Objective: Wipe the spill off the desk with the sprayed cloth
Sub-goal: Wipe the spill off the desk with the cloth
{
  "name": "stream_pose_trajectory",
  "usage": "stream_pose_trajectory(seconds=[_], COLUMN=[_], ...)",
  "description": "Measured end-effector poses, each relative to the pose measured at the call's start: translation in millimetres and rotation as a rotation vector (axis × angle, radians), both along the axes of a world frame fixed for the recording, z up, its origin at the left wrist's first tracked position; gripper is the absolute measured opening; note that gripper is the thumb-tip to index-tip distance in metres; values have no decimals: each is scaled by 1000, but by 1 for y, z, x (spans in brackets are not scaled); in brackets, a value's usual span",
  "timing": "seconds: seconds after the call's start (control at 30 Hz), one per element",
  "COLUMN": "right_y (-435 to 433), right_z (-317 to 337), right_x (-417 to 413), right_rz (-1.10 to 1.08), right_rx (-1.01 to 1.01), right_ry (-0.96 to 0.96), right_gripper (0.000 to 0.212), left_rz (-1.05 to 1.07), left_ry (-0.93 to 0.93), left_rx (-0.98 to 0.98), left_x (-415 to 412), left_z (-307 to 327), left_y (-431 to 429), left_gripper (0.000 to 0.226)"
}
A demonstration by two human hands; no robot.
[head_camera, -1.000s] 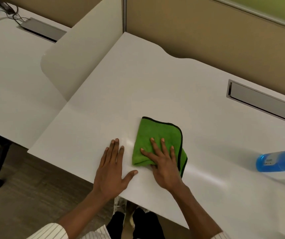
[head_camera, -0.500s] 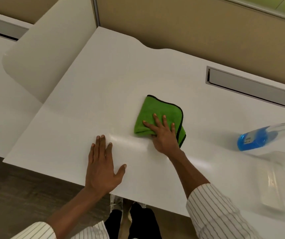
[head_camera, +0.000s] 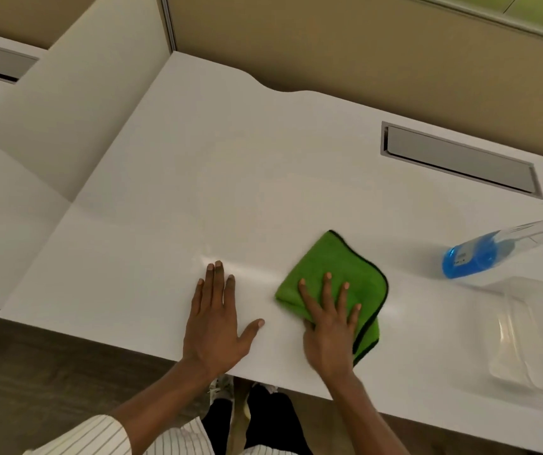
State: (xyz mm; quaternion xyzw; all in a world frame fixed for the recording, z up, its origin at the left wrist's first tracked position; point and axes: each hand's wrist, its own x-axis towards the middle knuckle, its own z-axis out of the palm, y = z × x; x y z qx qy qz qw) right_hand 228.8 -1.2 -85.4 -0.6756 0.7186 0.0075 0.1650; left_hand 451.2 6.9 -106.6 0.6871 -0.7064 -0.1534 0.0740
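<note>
A folded green cloth [head_camera: 332, 267] with a dark edge lies on the white desk [head_camera: 230, 178] near its front edge. My right hand [head_camera: 329, 323] presses flat on the cloth's near part, fingers spread. My left hand [head_camera: 214, 320] rests flat on the bare desk just left of the cloth, palm down, holding nothing. A faint glossy streak [head_camera: 247, 267] shows on the desk between my left fingertips and the cloth.
A spray bottle [head_camera: 480, 254] with blue liquid lies on its side at the right. A clear plastic container [head_camera: 532, 336] sits at the near right. A grey cable hatch [head_camera: 460, 159] is set into the desk at the back right. A white divider panel [head_camera: 66, 119] stands at the left.
My right hand pushed the cloth away from me, then drew it back toward the front edge and slightly to the right. My left hand stayed flat on the desk.
</note>
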Motion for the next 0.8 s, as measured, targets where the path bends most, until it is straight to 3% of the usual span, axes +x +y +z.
stream_pose_trajectory(seconds=[0.17, 0.33, 0.47, 0.7, 0.8], right_y=[41, 8, -36, -4, 3], right_z=[0, 1, 0, -4, -9], right_x=[-40, -87, -80, -60, -62], right_rz=[206, -30, -167, 179, 193], right_rx=[-27, -31, -10, -64, -89], right_ry=[-103, -121, -125, -145, -173], right_gripper=[92, 83, 70, 80, 81], left_rz=[-4, -3, -9, -23, -21], left_ry=[-25, -36, -40, -53, -23], left_rx=[4, 34, 28, 36, 41], left_x=[0, 1, -2, -1, 2], left_z=[0, -1, 0, 3, 5], left_y=[0, -1, -1, -1, -3], left_gripper=[109, 111, 111, 111, 110])
